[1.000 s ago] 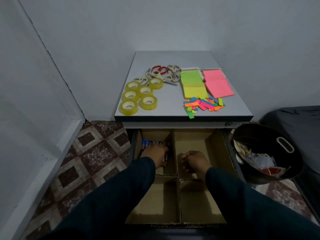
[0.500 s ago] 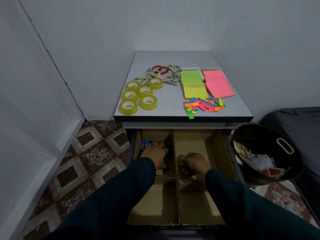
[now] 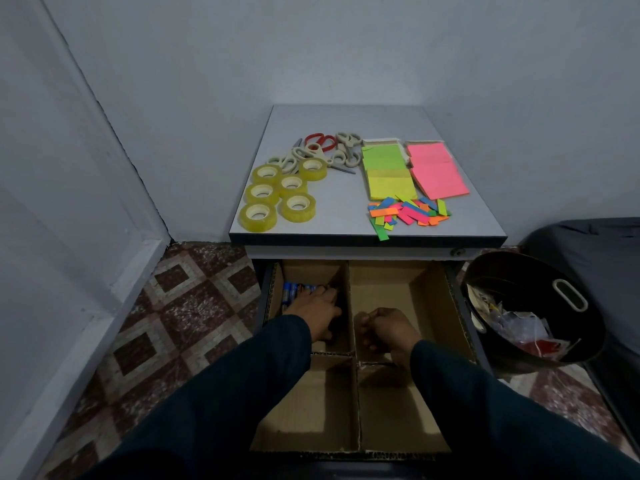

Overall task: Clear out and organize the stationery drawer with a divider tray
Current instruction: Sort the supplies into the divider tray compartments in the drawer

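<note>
The drawer stands open with a cardboard divider tray (image 3: 431,285) of several compartments inside it. My left hand (image 3: 317,306) reaches into the back-left compartment, its fingers lying over a cluster of blue pen-like items (image 3: 294,291). My right hand (image 3: 388,329) sits in the back-right compartment beside the middle wall, fingers curled; nothing shows inside it. Both front compartments hold nothing. On the cabinet top (image 3: 339,220) lie several yellow tape rolls (image 3: 277,195), several scissors (image 3: 325,150), green and yellow sticky notes (image 3: 389,174), pink sticky notes (image 3: 436,171) and loose coloured paper flags (image 3: 405,213).
A dark round bin (image 3: 512,278) with paper and plastic scraps stands right of the drawer. A dark covered object (image 3: 595,251) sits behind it. Walls close in on the left and behind the cabinet; patterned floor tiles (image 3: 194,306) lie to the left.
My left hand has slid slightly further back over the blue items. My right hand has barely shifted.
</note>
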